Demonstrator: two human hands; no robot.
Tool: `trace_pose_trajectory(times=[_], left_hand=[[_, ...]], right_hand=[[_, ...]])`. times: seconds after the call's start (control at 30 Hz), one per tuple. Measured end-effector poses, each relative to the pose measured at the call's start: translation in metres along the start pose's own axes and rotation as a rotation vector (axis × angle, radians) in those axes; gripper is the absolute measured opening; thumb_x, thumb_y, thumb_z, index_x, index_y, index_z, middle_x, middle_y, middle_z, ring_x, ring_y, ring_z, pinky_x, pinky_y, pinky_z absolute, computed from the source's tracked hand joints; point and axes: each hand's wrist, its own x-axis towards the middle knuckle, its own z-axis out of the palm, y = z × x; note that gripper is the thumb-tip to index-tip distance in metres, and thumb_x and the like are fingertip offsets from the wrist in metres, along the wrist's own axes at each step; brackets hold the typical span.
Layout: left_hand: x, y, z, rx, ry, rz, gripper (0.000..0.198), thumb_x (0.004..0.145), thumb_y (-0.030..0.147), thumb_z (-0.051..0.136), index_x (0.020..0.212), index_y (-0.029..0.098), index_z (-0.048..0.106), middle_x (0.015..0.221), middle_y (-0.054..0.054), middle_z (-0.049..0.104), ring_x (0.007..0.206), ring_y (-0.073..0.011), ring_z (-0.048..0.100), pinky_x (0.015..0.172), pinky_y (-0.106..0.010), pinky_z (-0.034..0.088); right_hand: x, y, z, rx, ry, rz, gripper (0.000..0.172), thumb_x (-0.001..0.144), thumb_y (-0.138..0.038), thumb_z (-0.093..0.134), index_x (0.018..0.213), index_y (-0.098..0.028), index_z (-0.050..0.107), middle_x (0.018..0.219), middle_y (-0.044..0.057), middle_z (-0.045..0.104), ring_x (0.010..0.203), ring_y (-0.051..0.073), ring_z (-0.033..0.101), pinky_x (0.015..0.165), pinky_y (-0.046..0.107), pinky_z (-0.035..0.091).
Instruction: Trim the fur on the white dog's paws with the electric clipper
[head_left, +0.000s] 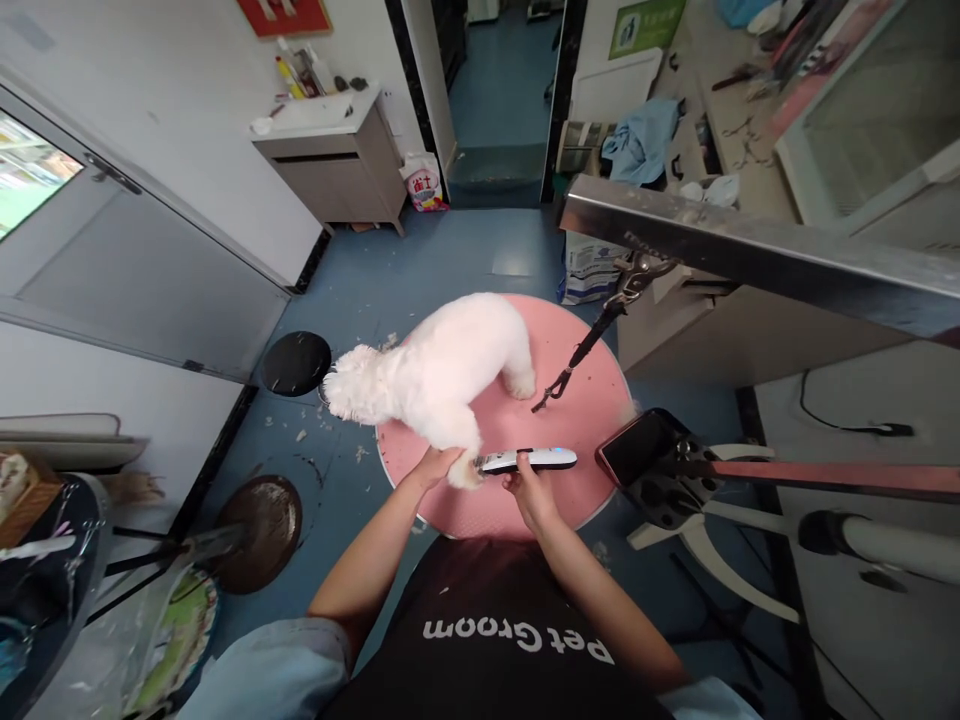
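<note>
A white fluffy dog (465, 350) stands on a round pink grooming table (555, 350), its head over the left edge. My left hand (437, 465) is closed around one of the dog's legs, just above the paw (465, 474). In my right hand (532, 490) is a white and black hair clipper (536, 459) with a small blue light. The clipper lies level, its blade end against the fur of that paw. The fingertips of my left hand are partly hidden by the fur.
A metal grooming arm (750, 250) with a dangling black strap (581, 355) reaches over the table's right side. Right of the table sits a black holder (667, 480). Stools (259, 530) stand at left, and hair clumps lie on the blue floor (330, 450).
</note>
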Motion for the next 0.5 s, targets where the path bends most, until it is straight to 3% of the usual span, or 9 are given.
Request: trace_pose_trajectory(times=[0.1, 0.2, 0.5], left_hand=[[0.002, 0.010, 0.004, 0.116, -0.032, -0.049, 0.023, 0.066, 0.037, 0.068, 0.081, 0.020, 0.063, 0.093, -0.012, 0.076, 0.099, -0.0322, 0.070, 0.088, -0.038, 0.055], [0.005, 0.017, 0.005, 0.123, -0.056, -0.045, 0.018, 0.069, 0.032, 0.068, 0.079, 0.020, 0.061, 0.084, -0.010, 0.073, 0.084, -0.0264, 0.069, 0.079, -0.035, 0.055], [0.020, 0.026, 0.016, 0.123, -0.151, 0.022, 0.012, 0.064, 0.024, 0.069, 0.067, 0.020, 0.059, 0.070, -0.004, 0.066, 0.068, -0.0190, 0.060, 0.068, -0.031, 0.052]], right_hand=[[0.001, -0.003, 0.004, 0.011, 0.050, -0.003, 0.059, 0.064, -0.068, 0.086, 0.087, -0.018, 0.065, 0.074, 0.003, 0.072, 0.047, 0.010, 0.053, 0.043, 0.023, 0.040], [0.003, -0.007, 0.007, 0.093, 0.043, -0.004, 0.056, 0.064, -0.063, 0.088, 0.089, -0.018, 0.065, 0.079, 0.004, 0.075, 0.048, 0.010, 0.054, 0.045, 0.024, 0.044], [0.016, -0.021, 0.013, 0.107, 0.063, -0.016, 0.055, 0.060, -0.058, 0.090, 0.087, -0.021, 0.060, 0.074, 0.000, 0.071, 0.048, 0.011, 0.056, 0.044, 0.023, 0.046]])
